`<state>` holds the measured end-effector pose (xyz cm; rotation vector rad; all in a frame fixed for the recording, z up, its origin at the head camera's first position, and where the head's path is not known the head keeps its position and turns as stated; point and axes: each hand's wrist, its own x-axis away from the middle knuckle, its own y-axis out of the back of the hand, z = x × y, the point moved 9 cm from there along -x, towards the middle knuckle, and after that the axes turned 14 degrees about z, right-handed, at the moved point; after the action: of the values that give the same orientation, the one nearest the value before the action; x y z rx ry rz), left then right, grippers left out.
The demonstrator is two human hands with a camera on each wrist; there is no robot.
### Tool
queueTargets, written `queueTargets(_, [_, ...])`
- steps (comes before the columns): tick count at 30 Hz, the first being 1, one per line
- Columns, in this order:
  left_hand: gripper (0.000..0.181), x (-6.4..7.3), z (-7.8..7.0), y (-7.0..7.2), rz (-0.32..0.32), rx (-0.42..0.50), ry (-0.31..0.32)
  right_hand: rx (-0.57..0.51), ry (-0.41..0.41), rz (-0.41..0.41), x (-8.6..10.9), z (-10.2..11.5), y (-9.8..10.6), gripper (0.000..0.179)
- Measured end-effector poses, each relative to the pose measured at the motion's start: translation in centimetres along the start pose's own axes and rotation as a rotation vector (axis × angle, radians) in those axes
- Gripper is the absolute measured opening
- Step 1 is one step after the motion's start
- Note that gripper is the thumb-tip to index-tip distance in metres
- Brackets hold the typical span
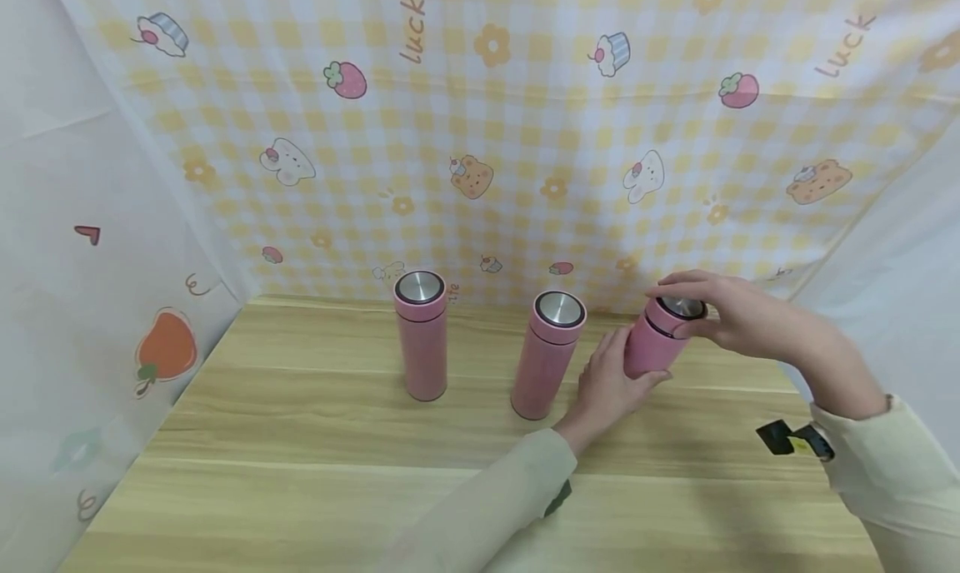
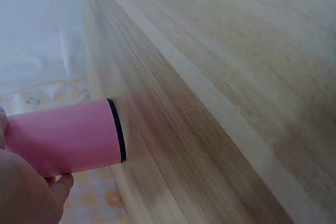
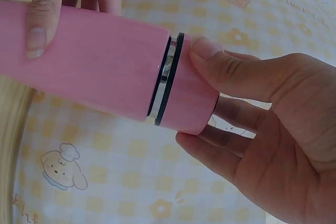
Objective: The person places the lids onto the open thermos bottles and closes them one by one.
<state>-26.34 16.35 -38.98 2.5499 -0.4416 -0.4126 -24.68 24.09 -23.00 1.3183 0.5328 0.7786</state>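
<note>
At the right of the head view, a pink thermos flask (image 1: 651, 352) leans slightly, its brushed-metal top facing up. My left hand (image 1: 607, 383) wraps around the flask's body, thumb on the near side. My right hand (image 1: 723, 306) holds the pink lid (image 3: 193, 85) between thumb and fingers. In the right wrist view a silver band (image 3: 167, 72) shows between lid and body, edged in black. The left wrist view has the flask's black base (image 2: 117, 129) down at the wooden tabletop (image 2: 210, 150).
Two more pink flasks stand upright with lids on: one just left of my left hand (image 1: 543, 361), another farther left (image 1: 422, 340). A yellow checked cloth (image 1: 517, 140) hangs behind the table, with white cloth (image 1: 82, 140) at the left side.
</note>
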Motion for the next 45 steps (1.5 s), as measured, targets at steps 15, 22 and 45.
queueTargets(15, [0.071,0.1,0.1,-0.1,0.012,0.011,0.024,0.128,-0.031,-0.09,-0.5,0.4,0.4,0.048])
queueTargets(22, [0.071,0.1,0.3,-0.2,0.013,0.01,0.027,0.113,-0.068,-0.09,-0.2,-0.4,0.2,0.054])
queueTargets(45, [0.069,-0.1,0.3,-0.2,-0.008,0.007,0.028,0.03,-0.023,-0.008,-0.1,-0.1,0.4,0.055])
